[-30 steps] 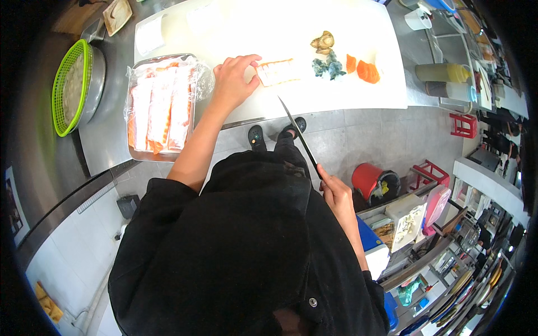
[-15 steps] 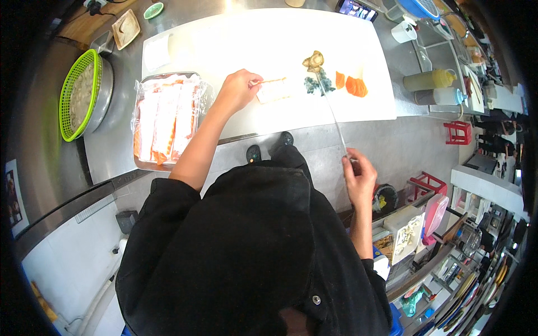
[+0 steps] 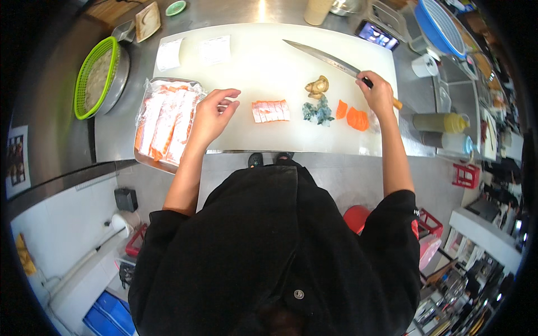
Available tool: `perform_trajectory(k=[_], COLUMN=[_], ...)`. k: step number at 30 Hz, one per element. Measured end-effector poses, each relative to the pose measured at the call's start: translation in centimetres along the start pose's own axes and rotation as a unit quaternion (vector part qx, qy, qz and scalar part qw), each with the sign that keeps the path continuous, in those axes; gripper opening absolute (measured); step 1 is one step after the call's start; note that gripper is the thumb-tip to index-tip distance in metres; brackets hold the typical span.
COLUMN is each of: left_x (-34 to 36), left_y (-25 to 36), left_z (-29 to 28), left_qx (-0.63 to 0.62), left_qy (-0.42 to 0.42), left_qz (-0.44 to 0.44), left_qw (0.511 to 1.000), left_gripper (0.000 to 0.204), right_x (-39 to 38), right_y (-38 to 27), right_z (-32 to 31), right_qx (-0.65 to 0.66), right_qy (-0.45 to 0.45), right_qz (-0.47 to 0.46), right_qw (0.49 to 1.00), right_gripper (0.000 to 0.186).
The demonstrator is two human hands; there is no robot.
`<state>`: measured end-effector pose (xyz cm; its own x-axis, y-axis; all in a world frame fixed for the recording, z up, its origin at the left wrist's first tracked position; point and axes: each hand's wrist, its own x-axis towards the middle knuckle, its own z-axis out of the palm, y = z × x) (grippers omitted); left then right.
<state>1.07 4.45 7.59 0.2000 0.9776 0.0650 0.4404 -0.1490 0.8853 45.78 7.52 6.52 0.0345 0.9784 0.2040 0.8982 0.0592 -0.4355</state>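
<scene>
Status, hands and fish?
Right hand gripping knife. Left hand open, empty, left of sliced fish. Sliced fish on board, nothing over it.

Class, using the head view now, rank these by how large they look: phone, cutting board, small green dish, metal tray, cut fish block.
1. Cutting board
2. Metal tray
3. Cut fish block and phone: too alike to rank
4. Small green dish

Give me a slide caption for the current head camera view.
Right hand at the handle of a long knife, open left hand beside sliced fish on a white cutting board.
</scene>
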Motion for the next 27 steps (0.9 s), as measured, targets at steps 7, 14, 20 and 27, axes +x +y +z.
perform_trajectory(k=[7,14,20,27], left_x=[-0.7,0.5,-1.2,-3.1], left_y=[0.2,-0.6,-1.3,-1.9], left_z=[4.3,5.3,4.9,3.4], left_qx=[0.189,0.174,0.055,-0.085], left_qy=[-0.033,-0.081,-0.072,-0.048], left_qz=[0.003,-0.019,-0.066,-0.135], left_qw=[0.981,0.981,0.994,0.986], left_gripper=[0.027,0.015,0.018,0.018], right_x=[8.2,6.5,2.7,-2.5], right_y=[3.3,3.1,2.3,2.4], right_z=[5.7,4.8,1.8,0.3], right_qx=[0.034,0.076,0.145,0.181], right_qy=[-0.034,0.001,0.116,0.169], right_qz=[-0.073,-0.106,-0.075,-0.009], right_qw=[0.996,0.992,0.980,0.969], right_gripper=[0.023,0.039,0.037,0.031])
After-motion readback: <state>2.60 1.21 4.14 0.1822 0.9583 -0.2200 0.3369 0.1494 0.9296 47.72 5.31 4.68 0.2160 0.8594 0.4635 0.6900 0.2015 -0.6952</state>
